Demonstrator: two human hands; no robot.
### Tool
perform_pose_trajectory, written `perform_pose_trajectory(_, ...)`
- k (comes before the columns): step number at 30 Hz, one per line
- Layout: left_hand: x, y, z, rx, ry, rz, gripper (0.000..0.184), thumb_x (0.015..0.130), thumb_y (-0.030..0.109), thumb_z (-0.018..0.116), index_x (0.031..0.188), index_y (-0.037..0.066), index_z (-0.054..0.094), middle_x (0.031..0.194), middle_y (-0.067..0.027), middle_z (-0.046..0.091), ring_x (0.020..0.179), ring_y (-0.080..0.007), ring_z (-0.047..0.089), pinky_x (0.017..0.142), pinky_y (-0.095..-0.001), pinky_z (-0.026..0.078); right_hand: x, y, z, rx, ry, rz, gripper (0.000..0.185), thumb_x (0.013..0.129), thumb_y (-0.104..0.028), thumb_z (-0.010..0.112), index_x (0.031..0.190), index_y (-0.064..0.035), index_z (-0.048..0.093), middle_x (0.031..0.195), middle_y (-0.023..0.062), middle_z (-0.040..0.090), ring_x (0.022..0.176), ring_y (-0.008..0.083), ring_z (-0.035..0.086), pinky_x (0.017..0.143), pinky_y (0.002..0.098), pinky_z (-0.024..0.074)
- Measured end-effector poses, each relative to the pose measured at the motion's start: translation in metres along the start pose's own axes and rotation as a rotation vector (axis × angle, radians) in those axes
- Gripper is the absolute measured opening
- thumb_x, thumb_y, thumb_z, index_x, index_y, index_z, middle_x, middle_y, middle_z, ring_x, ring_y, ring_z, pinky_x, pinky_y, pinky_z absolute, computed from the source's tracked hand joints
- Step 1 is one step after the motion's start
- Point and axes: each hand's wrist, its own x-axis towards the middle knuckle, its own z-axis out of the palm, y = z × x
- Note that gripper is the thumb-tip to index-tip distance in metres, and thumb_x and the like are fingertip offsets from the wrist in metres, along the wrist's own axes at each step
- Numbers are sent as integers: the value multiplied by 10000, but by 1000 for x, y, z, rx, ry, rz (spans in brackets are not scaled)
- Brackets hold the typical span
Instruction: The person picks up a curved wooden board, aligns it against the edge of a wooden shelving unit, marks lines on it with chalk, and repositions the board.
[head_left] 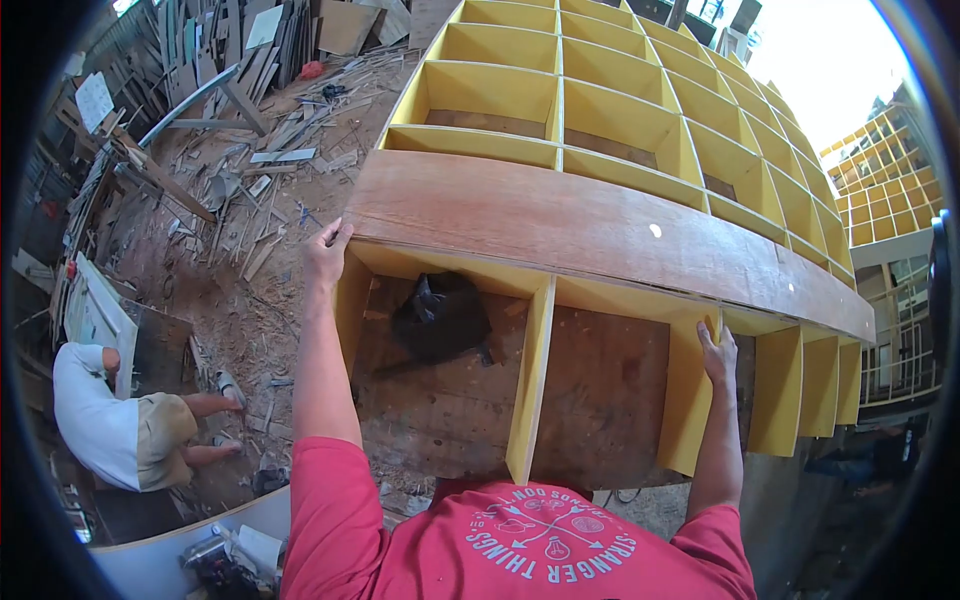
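A long reddish-brown plywood board (540, 208) lies across a large yellow wooden grid frame (495, 85). At the board's near left corner, my left hand (325, 255) is closed on its edge, beside the frame's outer wall. My right hand (717, 355) grips the upper end of a yellow divider (688, 400), just below the board's near edge; part of its fingers is hidden. Between my arms another yellow divider (532, 385) separates two open compartments. A black plastic bag (440, 315) sits in the left one, on brown wood.
On the left, a person in a white shirt (98, 415) bends over near a pale panel (100, 310). Wood scraps (285, 155) litter the dusty floor, with boards (275, 45) leaning behind. Another yellow grid frame (890, 180) stands far right. Tools (225, 560) lie on a surface at lower left.
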Motion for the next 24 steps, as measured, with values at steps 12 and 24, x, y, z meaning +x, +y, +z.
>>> perform_pose_trajectory(12, -6, 21, -6, 120, 21, 19, 539, 1014, 356, 776, 1367, -48, 727, 1296, -191, 794, 1186, -219, 762, 1034, -344, 574, 4, 5, 0, -3, -29, -21, 625, 1036, -505, 715, 1422, -14, 684, 1284, 263, 749, 1244, 427, 702, 1052, 495, 530)
perform_pose_trajectory(24, 22, 17, 9, 126, 34, -12, 425, 965, 317, 826, 1226, -16, 784, 1072, -162, 828, 991, -229, 790, 921, -357, 600, 13, 23, 6, 65, -46, -12, 587, 1071, -509, 687, 1337, 14, 727, 1270, 210, 767, 1184, 308, 716, 1023, 434, 535)
